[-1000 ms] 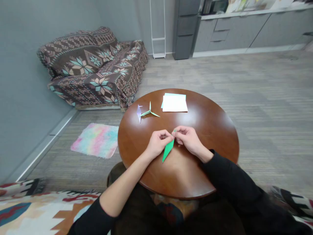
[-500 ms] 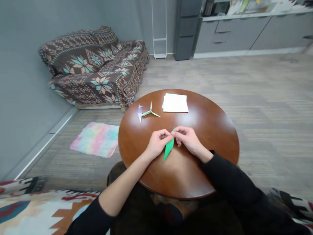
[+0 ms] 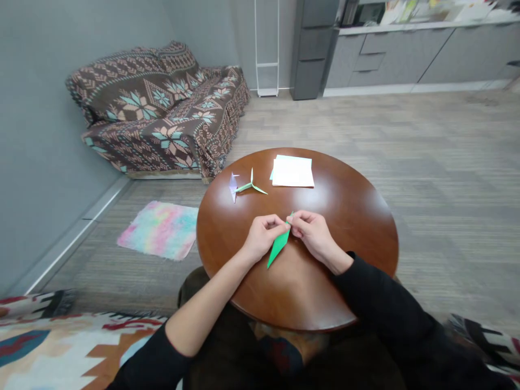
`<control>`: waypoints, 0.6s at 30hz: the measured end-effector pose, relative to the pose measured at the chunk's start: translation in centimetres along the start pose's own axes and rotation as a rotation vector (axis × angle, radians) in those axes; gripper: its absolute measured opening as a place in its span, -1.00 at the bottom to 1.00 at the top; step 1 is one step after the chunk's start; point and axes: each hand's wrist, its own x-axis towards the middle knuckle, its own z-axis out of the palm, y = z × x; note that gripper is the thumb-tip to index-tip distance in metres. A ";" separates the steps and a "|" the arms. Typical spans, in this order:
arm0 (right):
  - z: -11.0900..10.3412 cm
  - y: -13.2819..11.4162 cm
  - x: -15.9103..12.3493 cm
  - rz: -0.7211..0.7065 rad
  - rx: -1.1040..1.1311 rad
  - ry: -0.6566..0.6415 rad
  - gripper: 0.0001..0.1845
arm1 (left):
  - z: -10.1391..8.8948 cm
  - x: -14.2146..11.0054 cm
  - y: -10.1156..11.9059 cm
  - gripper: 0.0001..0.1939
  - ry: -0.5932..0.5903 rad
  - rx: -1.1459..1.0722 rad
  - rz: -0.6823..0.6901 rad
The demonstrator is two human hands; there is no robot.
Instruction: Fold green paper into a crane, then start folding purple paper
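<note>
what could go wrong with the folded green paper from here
The green paper is pinched near its upper end by the left hand and right hand, so pulling them apart might tear or crease it. Its long lower point hangs free of the fingers and could bend if it is pressed against the table.

Before you, a round brown table (image 3: 349,233) looks like glossy, smooth wood. Your folded green piece (image 3: 278,246) looks like matt paper. The small rug (image 3: 160,230) is fluffy cloth.
</note>
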 end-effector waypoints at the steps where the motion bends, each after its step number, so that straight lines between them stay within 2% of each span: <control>1: -0.2 -0.1 0.2 -0.012 0.008 0.020 -0.64 | 0.0 -0.1 -0.1 -0.69 0.001 0.001 -0.005; 4: -0.8 -0.3 0.5 -0.039 0.019 0.065 -0.66 | 0.0 -0.2 -0.3 -0.70 0.006 0.001 -0.010; 9: -0.7 -0.3 0.0 0.037 -0.057 -0.079 -0.71 | 0.1 0.0 -0.5 -0.72 0.013 -0.009 0.010; 18: -0.3 -0.8 -0.4 0.061 -0.067 -0.102 -0.56 | 0.1 0.1 -0.5 -0.69 0.011 0.012 -0.003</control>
